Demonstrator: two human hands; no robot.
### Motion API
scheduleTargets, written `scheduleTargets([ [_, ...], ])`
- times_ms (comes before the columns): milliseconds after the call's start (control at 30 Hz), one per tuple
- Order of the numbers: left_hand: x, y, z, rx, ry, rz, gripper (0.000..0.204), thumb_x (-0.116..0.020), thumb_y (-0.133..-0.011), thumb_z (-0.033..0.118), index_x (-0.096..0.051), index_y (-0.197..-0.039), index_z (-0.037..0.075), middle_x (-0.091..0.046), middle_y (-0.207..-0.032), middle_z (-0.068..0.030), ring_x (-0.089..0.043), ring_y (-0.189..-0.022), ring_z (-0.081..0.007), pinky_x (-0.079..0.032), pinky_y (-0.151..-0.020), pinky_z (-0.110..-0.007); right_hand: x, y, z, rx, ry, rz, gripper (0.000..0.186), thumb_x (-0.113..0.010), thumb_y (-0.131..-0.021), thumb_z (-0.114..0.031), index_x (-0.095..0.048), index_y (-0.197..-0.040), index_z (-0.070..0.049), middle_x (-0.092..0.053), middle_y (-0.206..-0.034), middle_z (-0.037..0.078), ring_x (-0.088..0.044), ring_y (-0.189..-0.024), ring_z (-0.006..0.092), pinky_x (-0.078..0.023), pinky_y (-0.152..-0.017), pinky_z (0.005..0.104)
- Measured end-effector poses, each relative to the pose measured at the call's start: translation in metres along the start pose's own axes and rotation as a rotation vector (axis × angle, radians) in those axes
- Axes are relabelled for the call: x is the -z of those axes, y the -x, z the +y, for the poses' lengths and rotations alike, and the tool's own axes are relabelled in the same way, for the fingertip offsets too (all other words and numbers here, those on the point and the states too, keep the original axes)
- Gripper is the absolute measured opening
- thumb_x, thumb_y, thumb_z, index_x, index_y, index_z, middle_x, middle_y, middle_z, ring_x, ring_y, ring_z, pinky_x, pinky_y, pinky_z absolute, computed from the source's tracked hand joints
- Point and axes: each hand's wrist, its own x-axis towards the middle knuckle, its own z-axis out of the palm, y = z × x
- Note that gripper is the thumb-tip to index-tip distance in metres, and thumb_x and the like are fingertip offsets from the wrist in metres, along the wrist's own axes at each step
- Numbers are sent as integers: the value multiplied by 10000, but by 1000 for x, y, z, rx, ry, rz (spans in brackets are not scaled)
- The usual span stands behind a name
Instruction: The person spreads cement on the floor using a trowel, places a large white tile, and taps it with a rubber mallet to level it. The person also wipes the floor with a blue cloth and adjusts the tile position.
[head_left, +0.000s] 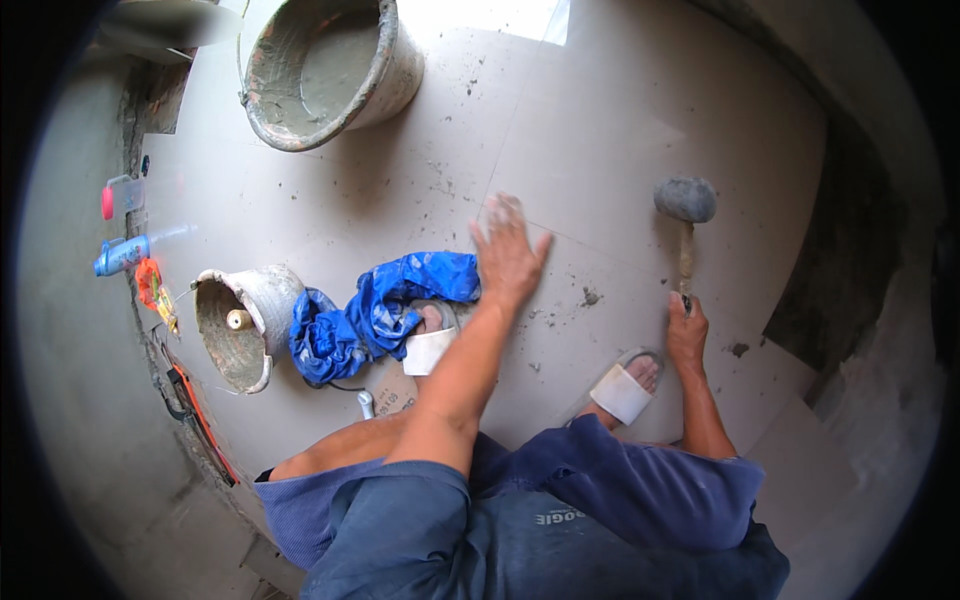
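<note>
My left hand (509, 258) reaches forward over the pale floor tiles (590, 170) with its fingers spread; it looks flat on or just above a tile joint, slightly blurred. Beside that wrist lies a crumpled blue cloth (385, 305) smeared with grey, bunched around my left foot. On the right, my right hand (686, 328) is closed around the handle of a rubber mallet (686, 200). Its dark grey head points away from me, over the tiles. Whether the head touches the floor I cannot tell.
A large bucket (405, 75) of grey mortar stands at the far left. Nearer, a smaller dirty bucket (277, 300) lies tipped. Bottles (122, 256) and an orange-red packet (150, 285) lie along the left wall. Mortar crumbs (590, 296) dot the tiles. A dark untiled strip (825, 270) borders the right.
</note>
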Motion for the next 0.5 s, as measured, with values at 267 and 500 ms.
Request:
scheduleTargets([
  [267, 49, -58, -118, 435, -172, 200, 771, -334, -970, 530, -216, -1487, -30, -99, -1584, -210, -67, -1466, -377, -59, -1162, -551, 12, 10, 20, -42, -67, 3, 382, -592, -942, -349, -583, -934, 32, -612, -725, 236, -607, -649, 332, -479, -632, 392],
  [500, 12, -112, 64, -301, -27, 111, 888, -463, -885, 630, -194, -1519, 70, -121, -1581, -204, -61, -1463, -396, -40, -1158, -565, 20, 15, 35, -126, -21, 89, 374, -611, -932, -349, -567, -890, 21, -594, -687, 215, -560, -590, 314, -473, -602, 390],
])
